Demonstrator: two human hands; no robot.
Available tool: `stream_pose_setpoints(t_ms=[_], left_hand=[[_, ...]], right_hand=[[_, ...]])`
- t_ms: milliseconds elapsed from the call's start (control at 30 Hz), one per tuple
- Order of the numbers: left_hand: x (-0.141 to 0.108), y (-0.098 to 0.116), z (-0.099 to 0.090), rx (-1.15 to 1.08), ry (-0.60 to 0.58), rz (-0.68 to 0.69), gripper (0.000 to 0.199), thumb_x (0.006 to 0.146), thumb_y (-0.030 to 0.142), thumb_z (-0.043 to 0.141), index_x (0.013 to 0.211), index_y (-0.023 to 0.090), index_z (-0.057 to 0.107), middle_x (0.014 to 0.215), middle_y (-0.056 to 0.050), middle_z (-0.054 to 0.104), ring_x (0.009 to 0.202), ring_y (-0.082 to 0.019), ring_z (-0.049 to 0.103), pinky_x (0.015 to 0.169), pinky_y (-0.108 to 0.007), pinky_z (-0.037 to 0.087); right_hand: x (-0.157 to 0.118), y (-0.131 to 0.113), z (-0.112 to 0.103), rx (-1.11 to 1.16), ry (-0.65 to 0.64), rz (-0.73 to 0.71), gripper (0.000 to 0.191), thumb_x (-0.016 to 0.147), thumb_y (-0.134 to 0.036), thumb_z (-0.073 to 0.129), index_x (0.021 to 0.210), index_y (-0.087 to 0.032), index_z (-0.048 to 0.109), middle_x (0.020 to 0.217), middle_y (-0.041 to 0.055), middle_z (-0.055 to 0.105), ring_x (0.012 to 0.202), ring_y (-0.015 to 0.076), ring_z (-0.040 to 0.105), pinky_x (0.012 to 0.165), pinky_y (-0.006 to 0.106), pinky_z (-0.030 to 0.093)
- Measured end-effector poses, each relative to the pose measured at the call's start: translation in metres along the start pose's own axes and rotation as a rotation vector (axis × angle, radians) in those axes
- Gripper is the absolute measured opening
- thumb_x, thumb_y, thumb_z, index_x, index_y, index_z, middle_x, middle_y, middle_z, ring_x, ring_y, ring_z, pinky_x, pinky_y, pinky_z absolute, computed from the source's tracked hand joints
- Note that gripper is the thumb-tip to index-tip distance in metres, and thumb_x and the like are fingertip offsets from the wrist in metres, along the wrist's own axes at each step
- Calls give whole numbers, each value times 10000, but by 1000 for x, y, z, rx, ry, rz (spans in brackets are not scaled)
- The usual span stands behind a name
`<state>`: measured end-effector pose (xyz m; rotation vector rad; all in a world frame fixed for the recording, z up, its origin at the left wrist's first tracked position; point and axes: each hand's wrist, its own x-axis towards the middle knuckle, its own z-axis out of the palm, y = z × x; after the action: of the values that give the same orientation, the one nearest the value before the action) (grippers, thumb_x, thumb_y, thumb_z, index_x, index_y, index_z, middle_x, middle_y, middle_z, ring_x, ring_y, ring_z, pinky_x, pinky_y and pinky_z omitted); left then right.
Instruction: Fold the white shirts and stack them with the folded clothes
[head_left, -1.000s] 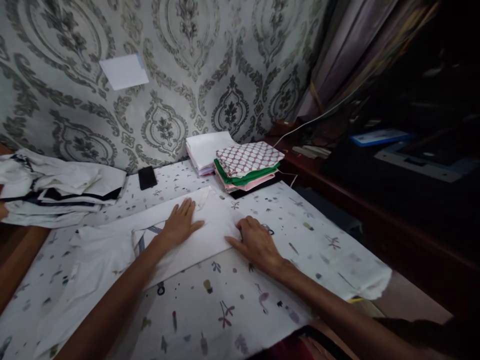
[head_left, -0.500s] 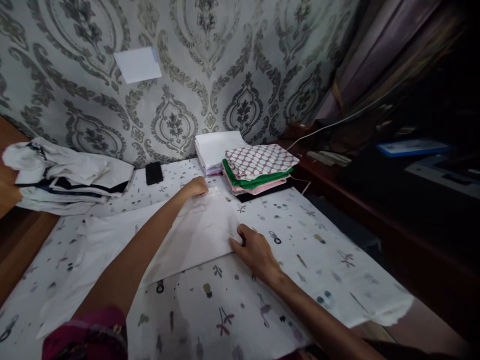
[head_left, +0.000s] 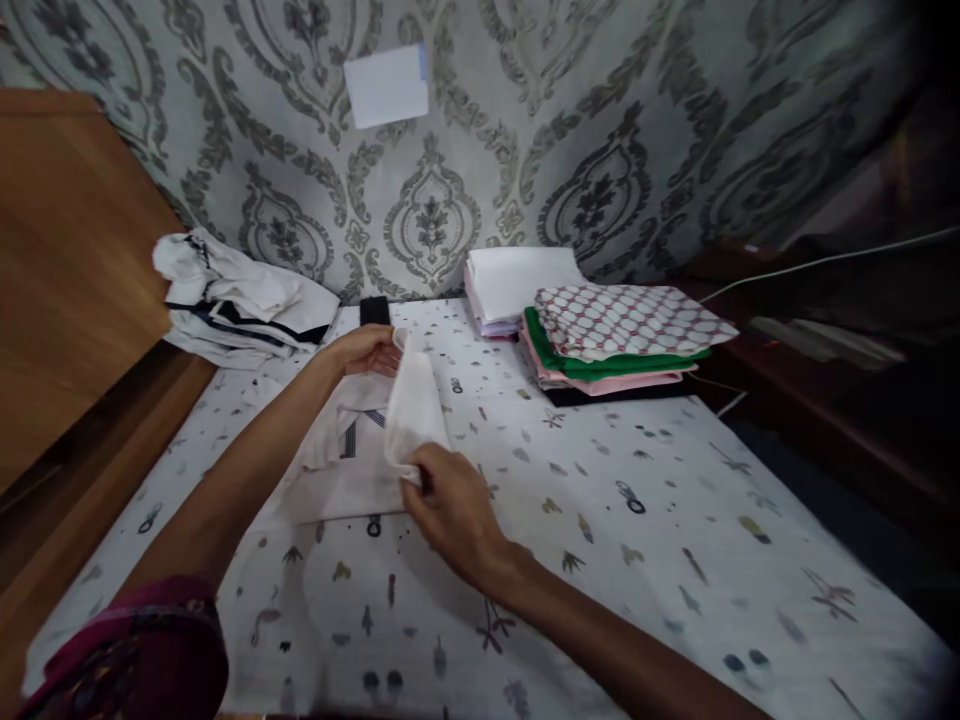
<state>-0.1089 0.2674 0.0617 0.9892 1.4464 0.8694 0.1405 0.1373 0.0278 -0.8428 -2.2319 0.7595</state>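
Observation:
A white garment [head_left: 352, 490] with dark stripes lies on the patterned sheet in front of me. Its right end is lifted and turned over to the left as a flap [head_left: 420, 395]. My left hand [head_left: 366, 352] grips the far corner of this flap, the fingertips partly hidden behind the cloth. At the near corner, my right hand [head_left: 454, 510] pinches the cloth between thumb and curled fingers. The raised edge stretches between both hands, above the striped part.
Crumpled white clothes [head_left: 247, 300] lie at the back left beside a wooden panel [head_left: 75, 270]. A black phone [head_left: 374, 311] rests behind my left hand. Folded white cloths [head_left: 521, 285] and a pile topped by a red-and-white patterned cloth [head_left: 630, 320] sit at the back right.
Both hands have moved left relative to the sheet, lifting the garment's right end and turning it over. Dark stripes now show beneath it. The camera view has swung left.

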Motion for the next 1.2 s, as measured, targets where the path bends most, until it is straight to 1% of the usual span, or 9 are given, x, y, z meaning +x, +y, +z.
stream_pose_setpoints(t_ms=[100,200,333,467,700,833,933,1067,1200], left_hand=[[-15,-29,-27,-43,104,-57,250,741,390,682,680,167,586,586,-32,626,526,-140,583,536,-275,485],[-24,-51,-39,-47,141,-63,294,681,417,757,691,166,603,602,-10,611,531,-126,561,516,-256,465],[-28,-58,-45,8,91,-20,340,543,223,833,805,180,621,683,13,631,604,-128,594,557,-237,470],[-27,-59,-48,219,214,54,264,642,209,733,877,184,615,728,8,626,635,-135,607,604,-252,488],[-36,-70,-48,592,386,99,189,671,142,625,859,168,631,790,-16,614,817,-203,627,729,-298,497],[-58,-61,-34,860,488,174,272,734,150,605,1004,164,631,1031,-101,650,1067,-296,592,940,-428,453],[-78,-61,-9,1167,513,326,379,878,210,495,1248,145,545,1262,-164,597,1207,-306,540,1022,-474,416],[-97,-84,28,1259,421,416,488,981,325,385,1410,94,413,1491,-215,449,1404,-294,405,1127,-458,350],[-101,-113,45,1332,406,306,618,991,465,378,1467,71,358,1584,-231,315,1499,-324,232,1193,-519,237]], right_hand=[[2,-6,35,-218,-208,-210,110,836,-97,525,819,-204,544,798,33,643,744,189,572,710,310,373],[-1,-4,57,-341,-254,-307,143,832,-49,531,834,-191,549,803,43,642,757,196,573,705,319,348],[0,-5,62,-353,-186,-320,134,825,-57,555,824,-191,546,785,31,628,723,185,552,681,314,336],[4,-14,62,-308,-157,-302,98,853,-96,551,837,-192,547,782,25,615,692,173,534,646,301,341],[3,-22,73,-391,-356,-312,120,843,-67,565,887,-173,599,864,58,656,770,193,582,691,315,386],[6,-25,61,-275,-399,-325,103,891,-253,613,933,-160,628,912,71,673,798,199,597,698,316,412],[25,-12,43,-173,-293,-265,145,936,-258,529,973,-176,643,884,56,678,770,182,599,706,304,428],[82,26,25,-220,-62,-133,258,948,-162,411,1044,-183,649,1025,87,683,970,220,601,867,341,446],[143,55,36,-414,-199,-72,366,942,-119,392,1250,-130,590,1258,136,629,1178,261,523,990,388,397]])
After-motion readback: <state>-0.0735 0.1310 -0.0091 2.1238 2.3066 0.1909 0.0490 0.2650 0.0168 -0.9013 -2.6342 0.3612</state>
